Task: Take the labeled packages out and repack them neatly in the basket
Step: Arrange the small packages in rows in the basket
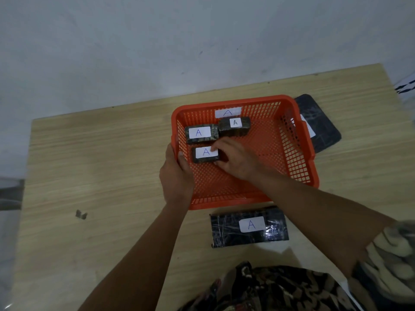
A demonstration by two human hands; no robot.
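An orange mesh basket (280,153) stands on the wooden table with an "A" label on its far wall. Three small dark packages with white "A" labels lie in its left half: one at the far middle (234,126), one at the left (201,133), and a nearer one (205,154). My right hand (233,160) reaches into the basket, its fingers closed on the right end of the nearer package. My left hand (177,176) grips the basket's left rim. A larger black package (249,226) labeled "A" lies on the table just in front of the basket.
Another flat black package (321,124) lies on the table behind the basket's right side, partly hidden by it. A small grey scrap (81,214) sits on the table to the left. A pale wall rises behind the table. Patterned clothing fills the bottom edge.
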